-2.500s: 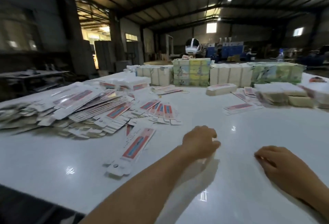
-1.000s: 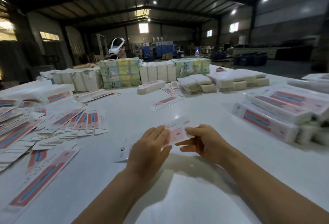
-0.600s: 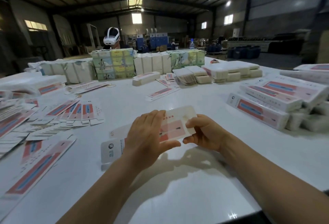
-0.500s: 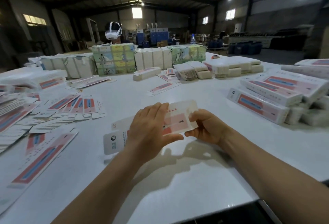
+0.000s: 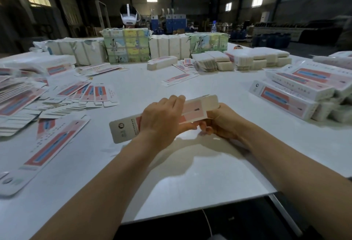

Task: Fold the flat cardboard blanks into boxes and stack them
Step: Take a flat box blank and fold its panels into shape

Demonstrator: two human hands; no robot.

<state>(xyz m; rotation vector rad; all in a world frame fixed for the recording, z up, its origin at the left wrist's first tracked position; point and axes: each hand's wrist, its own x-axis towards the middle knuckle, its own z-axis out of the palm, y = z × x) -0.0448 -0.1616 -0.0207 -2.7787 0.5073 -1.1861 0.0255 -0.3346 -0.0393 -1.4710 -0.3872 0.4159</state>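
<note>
A long white and pink cardboard blank (image 5: 196,109) is held just above the white table (image 5: 171,173), lying across from lower left to upper right. My left hand (image 5: 163,119) grips its middle, fingers over the top and thumb under the near edge. My right hand (image 5: 221,121) holds the right end from below, fingers curled under it. The blank's left end with a round logo sticks out past my left wrist. Folded boxes (image 5: 291,96) are stacked at the right. Loose flat blanks (image 5: 55,94) lie spread out at the left.
One flat blank (image 5: 47,144) lies alone near the left front. Wrapped bundles (image 5: 127,45) and white packs (image 5: 261,58) line the far side of the table. A person with a white headset (image 5: 129,15) sits behind them. The table's front edge (image 5: 209,208) runs close below my arms.
Both hands took up a blank from the table and raised it. Since half a second ago it has turned a little and my right hand has slipped further under its right end.
</note>
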